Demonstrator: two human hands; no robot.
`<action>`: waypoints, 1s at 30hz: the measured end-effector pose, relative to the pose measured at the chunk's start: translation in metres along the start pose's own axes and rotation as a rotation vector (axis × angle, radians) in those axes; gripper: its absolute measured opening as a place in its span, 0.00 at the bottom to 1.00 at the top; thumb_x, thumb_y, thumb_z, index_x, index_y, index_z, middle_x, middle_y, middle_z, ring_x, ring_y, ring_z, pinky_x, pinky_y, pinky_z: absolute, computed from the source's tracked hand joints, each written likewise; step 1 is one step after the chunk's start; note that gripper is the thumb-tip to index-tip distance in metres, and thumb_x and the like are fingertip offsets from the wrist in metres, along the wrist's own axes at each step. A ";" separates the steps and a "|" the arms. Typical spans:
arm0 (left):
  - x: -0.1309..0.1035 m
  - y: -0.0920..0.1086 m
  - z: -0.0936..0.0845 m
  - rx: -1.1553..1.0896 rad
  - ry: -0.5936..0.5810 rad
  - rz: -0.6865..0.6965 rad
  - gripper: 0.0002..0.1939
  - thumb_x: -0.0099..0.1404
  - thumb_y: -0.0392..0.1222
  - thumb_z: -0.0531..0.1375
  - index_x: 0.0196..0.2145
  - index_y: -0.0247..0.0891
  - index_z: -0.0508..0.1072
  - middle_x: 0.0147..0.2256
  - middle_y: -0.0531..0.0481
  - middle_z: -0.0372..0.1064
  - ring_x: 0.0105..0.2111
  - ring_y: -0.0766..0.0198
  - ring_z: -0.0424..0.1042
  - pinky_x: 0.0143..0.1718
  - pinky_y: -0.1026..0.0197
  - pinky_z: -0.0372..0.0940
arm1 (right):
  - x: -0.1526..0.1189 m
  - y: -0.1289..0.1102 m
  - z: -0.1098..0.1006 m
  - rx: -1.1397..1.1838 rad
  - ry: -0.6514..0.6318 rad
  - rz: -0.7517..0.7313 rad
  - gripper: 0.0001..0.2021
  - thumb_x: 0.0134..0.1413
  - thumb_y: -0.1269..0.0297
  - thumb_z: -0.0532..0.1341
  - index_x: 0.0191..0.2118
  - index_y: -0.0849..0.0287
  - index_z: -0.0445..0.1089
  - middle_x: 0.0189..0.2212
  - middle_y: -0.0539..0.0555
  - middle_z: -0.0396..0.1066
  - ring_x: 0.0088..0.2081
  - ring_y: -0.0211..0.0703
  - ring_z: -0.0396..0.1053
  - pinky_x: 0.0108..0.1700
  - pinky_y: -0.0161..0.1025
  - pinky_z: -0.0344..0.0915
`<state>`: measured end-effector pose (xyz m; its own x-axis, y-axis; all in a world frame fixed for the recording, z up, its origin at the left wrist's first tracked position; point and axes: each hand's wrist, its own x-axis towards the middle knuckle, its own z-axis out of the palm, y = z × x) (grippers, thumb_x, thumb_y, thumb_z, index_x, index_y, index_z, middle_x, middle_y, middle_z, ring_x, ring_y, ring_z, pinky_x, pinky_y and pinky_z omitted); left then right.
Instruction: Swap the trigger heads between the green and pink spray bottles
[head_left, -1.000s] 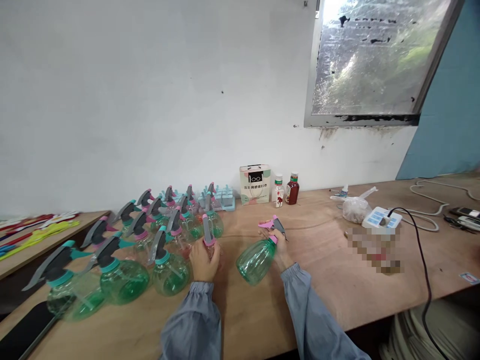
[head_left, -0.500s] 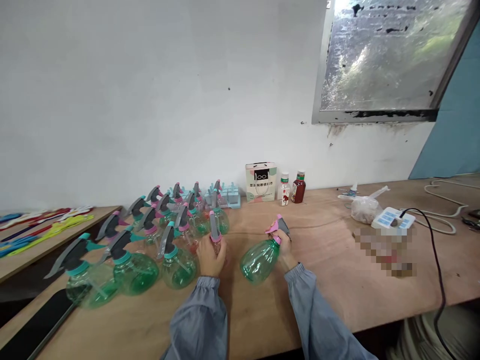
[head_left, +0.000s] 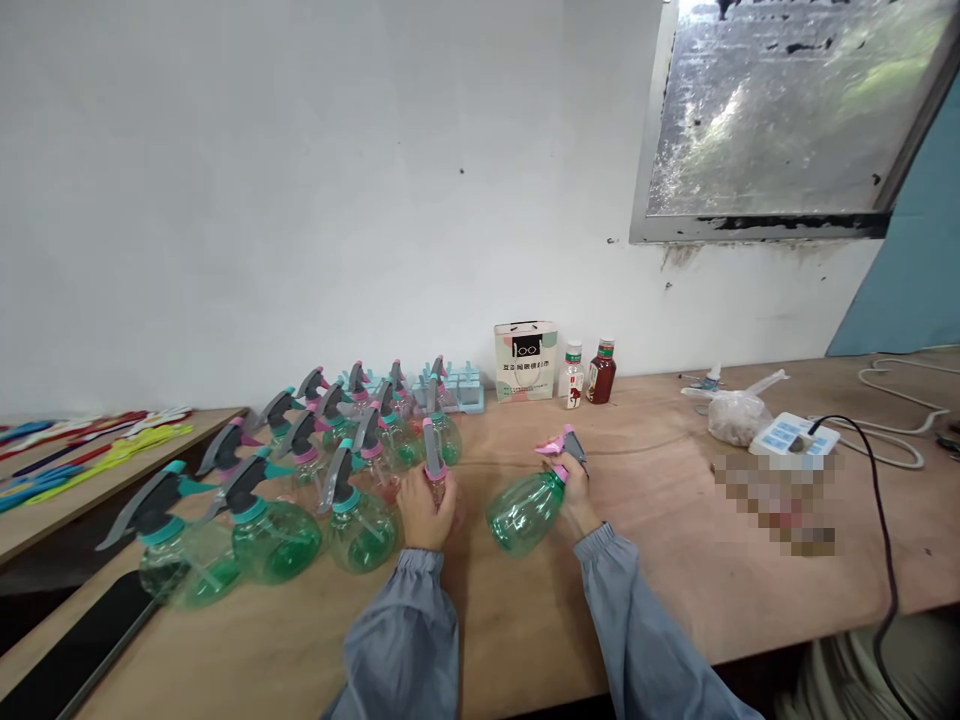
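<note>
My right hand (head_left: 576,490) is closed around the neck of a green spray bottle (head_left: 523,512) with a pink and grey trigger head. The bottle leans, its round base pointing left and toward me. My left hand (head_left: 426,508) grips a clear spray bottle (head_left: 434,464) with a pink and grey head; my fingers hide most of its body. Left of that hand stand several more spray bottles in rows, among them a green one (head_left: 364,530) with a turquoise collar and another green one (head_left: 276,540) beside it.
A black phone-like slab (head_left: 82,640) lies at front left. Along the wall are a light blue plastic rack (head_left: 471,392), a paper bag (head_left: 525,365) and two drink bottles, one red-brown (head_left: 601,374). A power strip (head_left: 793,440) and a plastic bag (head_left: 739,418) lie on the right.
The view has shifted slightly. The green spray bottle in my right hand has tilted a little further toward horizontal. My left hand keeps its hold on the clear bottle.
</note>
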<state>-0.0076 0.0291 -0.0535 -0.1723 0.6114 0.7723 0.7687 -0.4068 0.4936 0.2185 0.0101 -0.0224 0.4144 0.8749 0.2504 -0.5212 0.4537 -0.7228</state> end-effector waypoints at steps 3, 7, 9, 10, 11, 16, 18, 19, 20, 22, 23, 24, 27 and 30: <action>0.000 0.001 0.000 0.002 0.007 0.001 0.13 0.65 0.48 0.53 0.42 0.37 0.68 0.37 0.41 0.70 0.41 0.48 0.70 0.43 0.49 0.63 | 0.000 0.002 0.001 -0.049 0.003 -0.020 0.07 0.35 0.66 0.65 0.27 0.54 0.71 0.25 0.47 0.73 0.28 0.39 0.70 0.32 0.36 0.66; 0.001 0.001 -0.001 -0.003 -0.005 0.011 0.13 0.66 0.48 0.53 0.42 0.37 0.68 0.37 0.41 0.70 0.41 0.49 0.70 0.42 0.50 0.63 | -0.001 0.000 0.000 -0.106 0.003 -0.083 0.03 0.36 0.65 0.64 0.23 0.53 0.70 0.22 0.46 0.71 0.29 0.40 0.69 0.36 0.37 0.67; 0.001 0.001 -0.002 -0.006 -0.013 0.008 0.13 0.66 0.48 0.53 0.42 0.38 0.68 0.37 0.41 0.70 0.41 0.49 0.70 0.42 0.50 0.63 | 0.001 -0.003 -0.003 -0.137 0.014 -0.115 0.02 0.36 0.65 0.65 0.22 0.53 0.71 0.22 0.46 0.71 0.28 0.39 0.68 0.36 0.36 0.66; 0.001 0.001 -0.002 -0.006 -0.015 0.004 0.12 0.66 0.48 0.53 0.42 0.38 0.68 0.37 0.42 0.70 0.41 0.49 0.70 0.42 0.50 0.63 | 0.003 -0.006 -0.006 -0.154 0.021 -0.124 0.02 0.37 0.65 0.65 0.22 0.53 0.71 0.23 0.46 0.71 0.28 0.38 0.68 0.35 0.36 0.65; 0.000 0.001 -0.002 -0.006 -0.017 -0.001 0.12 0.66 0.47 0.54 0.42 0.38 0.67 0.38 0.42 0.70 0.41 0.49 0.70 0.43 0.50 0.63 | 0.006 -0.009 -0.009 -0.166 0.026 -0.129 0.02 0.37 0.64 0.66 0.23 0.53 0.72 0.23 0.45 0.72 0.28 0.38 0.69 0.35 0.36 0.65; -0.001 0.003 -0.002 -0.014 -0.012 -0.021 0.12 0.65 0.47 0.55 0.42 0.38 0.67 0.39 0.42 0.70 0.43 0.49 0.70 0.43 0.50 0.63 | 0.029 -0.043 -0.033 -0.445 0.143 -0.213 0.13 0.42 0.53 0.69 0.34 0.54 0.77 0.28 0.50 0.76 0.34 0.44 0.72 0.33 0.37 0.65; -0.001 0.004 -0.002 -0.020 -0.009 -0.013 0.12 0.65 0.48 0.54 0.42 0.39 0.67 0.39 0.42 0.70 0.43 0.49 0.70 0.43 0.50 0.63 | 0.042 -0.061 -0.049 -0.639 0.188 -0.280 0.17 0.43 0.49 0.69 0.33 0.58 0.78 0.24 0.51 0.73 0.29 0.43 0.70 0.30 0.37 0.63; -0.001 0.004 -0.002 -0.020 -0.007 -0.009 0.12 0.65 0.48 0.54 0.42 0.39 0.67 0.39 0.42 0.70 0.43 0.49 0.70 0.43 0.50 0.63 | 0.049 -0.070 -0.057 -0.717 0.213 -0.319 0.19 0.43 0.47 0.69 0.32 0.60 0.79 0.22 0.50 0.71 0.27 0.42 0.67 0.29 0.37 0.62; -0.001 0.004 -0.002 -0.020 -0.004 -0.005 0.12 0.65 0.48 0.54 0.42 0.39 0.67 0.39 0.42 0.69 0.42 0.50 0.70 0.43 0.50 0.63 | 0.056 -0.077 -0.066 -0.785 0.228 -0.356 0.21 0.43 0.46 0.69 0.32 0.61 0.79 0.20 0.50 0.70 0.25 0.40 0.65 0.28 0.38 0.60; -0.001 0.004 -0.002 -0.020 0.002 0.000 0.12 0.65 0.47 0.54 0.42 0.39 0.67 0.38 0.42 0.69 0.42 0.50 0.70 0.43 0.50 0.63 | 0.070 -0.089 -0.082 -0.877 0.232 -0.415 0.24 0.42 0.44 0.68 0.36 0.63 0.80 0.21 0.50 0.70 0.25 0.39 0.62 0.28 0.38 0.60; 0.000 0.004 -0.002 -0.021 0.003 0.003 0.12 0.65 0.47 0.54 0.42 0.38 0.67 0.38 0.42 0.69 0.42 0.50 0.70 0.43 0.50 0.63 | 0.076 -0.093 -0.090 -0.902 0.228 -0.440 0.26 0.43 0.44 0.68 0.39 0.64 0.80 0.23 0.50 0.71 0.25 0.39 0.62 0.29 0.39 0.60; 0.000 0.004 -0.001 -0.022 0.005 0.005 0.12 0.65 0.47 0.54 0.42 0.38 0.67 0.38 0.42 0.69 0.42 0.49 0.70 0.43 0.50 0.63 | 0.082 -0.095 -0.096 -0.916 0.221 -0.464 0.27 0.43 0.43 0.67 0.41 0.63 0.80 0.24 0.51 0.72 0.26 0.40 0.63 0.30 0.39 0.61; 0.000 0.004 -0.001 -0.026 0.008 0.011 0.12 0.66 0.47 0.54 0.42 0.38 0.67 0.39 0.42 0.70 0.42 0.49 0.70 0.43 0.49 0.63 | 0.098 -0.100 -0.110 -0.940 0.184 -0.535 0.30 0.43 0.42 0.67 0.46 0.63 0.78 0.29 0.52 0.74 0.30 0.42 0.66 0.34 0.41 0.63; 0.000 0.004 -0.002 -0.030 0.014 0.014 0.11 0.66 0.47 0.54 0.42 0.39 0.67 0.39 0.42 0.70 0.42 0.50 0.70 0.44 0.49 0.63 | 0.109 -0.101 -0.118 -0.961 0.155 -0.555 0.34 0.42 0.41 0.68 0.51 0.61 0.74 0.32 0.55 0.76 0.34 0.45 0.69 0.40 0.44 0.66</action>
<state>-0.0052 0.0263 -0.0508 -0.1701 0.5957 0.7849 0.7525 -0.4358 0.4938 0.4045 0.0401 0.0017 0.5337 0.5310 0.6581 0.5297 0.3968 -0.7497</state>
